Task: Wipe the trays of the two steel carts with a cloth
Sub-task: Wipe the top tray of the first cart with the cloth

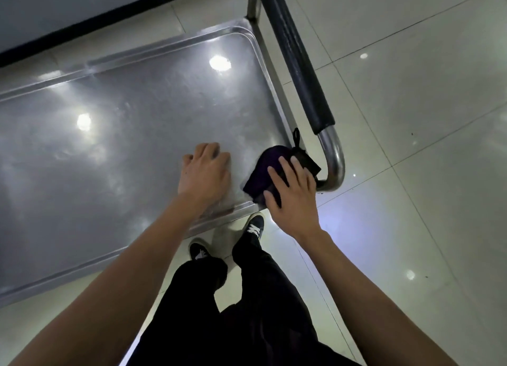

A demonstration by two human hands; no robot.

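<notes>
A steel cart's top tray (115, 135) fills the left and middle of the head view, shiny with light reflections. A dark purple cloth (267, 168) with a small black loop lies on the tray's near right corner. My right hand (292, 192) presses flat on the cloth with straight, spread fingers. My left hand (204, 170) rests on the tray surface just left of the cloth, its fingers bent down onto the steel and holding nothing.
The cart's push handle (297, 61), a steel tube with a black foam grip, arches along the tray's right end. Pale glossy floor tiles (411, 118) spread to the right. My legs and shoes (253, 225) stand at the tray's near edge. A dark-edged wall runs at the upper left.
</notes>
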